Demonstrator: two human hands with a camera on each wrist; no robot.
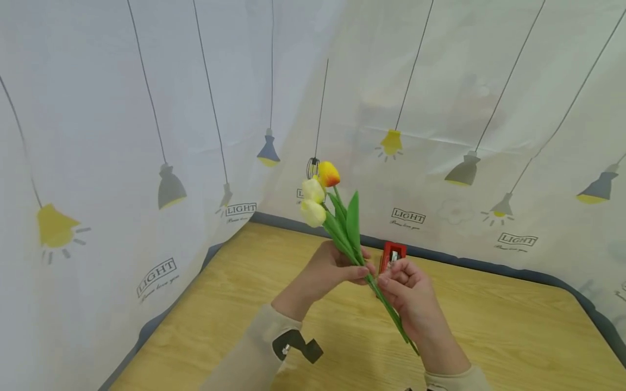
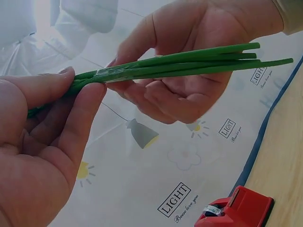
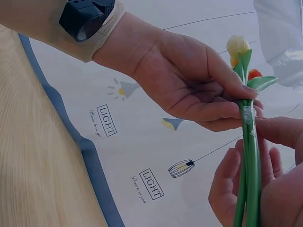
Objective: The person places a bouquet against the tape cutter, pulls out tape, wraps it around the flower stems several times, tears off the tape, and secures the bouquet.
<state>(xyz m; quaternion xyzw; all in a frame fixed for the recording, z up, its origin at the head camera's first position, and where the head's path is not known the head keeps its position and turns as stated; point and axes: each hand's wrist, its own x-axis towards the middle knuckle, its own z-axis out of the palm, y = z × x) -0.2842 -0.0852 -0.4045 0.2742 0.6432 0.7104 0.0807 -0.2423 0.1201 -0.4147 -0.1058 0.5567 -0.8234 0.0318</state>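
My left hand grips the green stems of a small bunch of artificial tulips, two pale yellow heads and one orange-yellow head tilting up to the left. Just below that grip, clear tape is wrapped round the stems, glossy and slightly wrinkled in both wrist views. The thumb and fingers of my right hand pinch at this taped band; its other fingers curl behind the stems. Stem ends stick out past the right hand, towards the lower right. A red tape dispenser stands on the table behind the hands.
The wooden table meets a pale curtain printed with hanging lamps along its left and back edges. Dark blue trim runs along that border. A dark wrist device is strapped over the left sleeve.
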